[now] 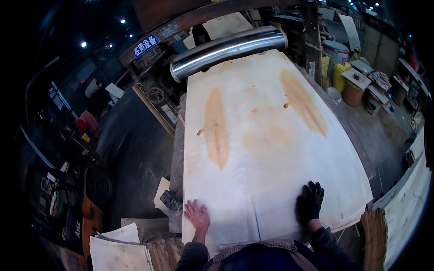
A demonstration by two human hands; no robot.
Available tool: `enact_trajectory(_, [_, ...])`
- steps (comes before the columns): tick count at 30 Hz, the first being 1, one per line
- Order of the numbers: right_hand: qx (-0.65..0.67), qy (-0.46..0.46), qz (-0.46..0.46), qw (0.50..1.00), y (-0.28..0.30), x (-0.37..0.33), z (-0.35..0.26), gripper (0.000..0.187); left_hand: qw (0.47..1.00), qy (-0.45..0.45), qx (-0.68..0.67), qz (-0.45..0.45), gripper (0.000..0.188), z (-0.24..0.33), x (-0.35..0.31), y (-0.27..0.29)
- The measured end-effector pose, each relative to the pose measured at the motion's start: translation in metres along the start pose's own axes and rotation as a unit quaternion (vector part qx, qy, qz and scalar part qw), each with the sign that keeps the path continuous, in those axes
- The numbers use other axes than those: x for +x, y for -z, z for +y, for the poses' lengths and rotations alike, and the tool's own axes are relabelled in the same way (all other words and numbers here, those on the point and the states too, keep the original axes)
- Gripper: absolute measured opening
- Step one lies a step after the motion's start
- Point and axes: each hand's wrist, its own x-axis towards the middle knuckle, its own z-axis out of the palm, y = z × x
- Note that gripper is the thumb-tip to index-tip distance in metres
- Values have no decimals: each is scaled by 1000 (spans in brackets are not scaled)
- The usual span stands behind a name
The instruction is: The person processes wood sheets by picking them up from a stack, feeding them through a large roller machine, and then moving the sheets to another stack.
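Note:
In the head view a large pale wood veneer sheet (253,176) with two long tan grain patches and a few small knots lies in front of me. Its far edge reaches a shiny metal roller (230,50). Near the sheet's left edge my bare left hand (197,216) rests flat, fingers spread. My right hand (311,201), in a black glove, lies on the sheet toward the right, its fingers stretched out. Neither hand grips anything. More sheet edges show under the near right corner, and a crease or seam runs along the near middle.
Stacked veneer (409,203) stands at the right, with another veneer pile (120,248) at the near left. An orange vehicle (90,221) is at the left. Buckets and a yellow bag (341,77) stand at the far right. A dark post (312,43) rises beside the roller.

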Motion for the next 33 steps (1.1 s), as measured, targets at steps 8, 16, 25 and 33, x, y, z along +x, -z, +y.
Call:
enact_trajectory(8, [62,-1,-18,998,17,4,6,44,1000,6,-4,5,46,-4,7,-16])
enact_trajectory(16, [188,-217,180,941,137,-33,150,44,992,-13,-123,-18,41,-43,15,3])
enact_trajectory(25, [-80,-223,-237,942,49,-87,389,57,962,58,-261,56,31,12,-56,95])
enact_trajectory(33, [345,-49,-201,915,106,-62,404,12,913,-72,-396,-58,29,201,-106,107])
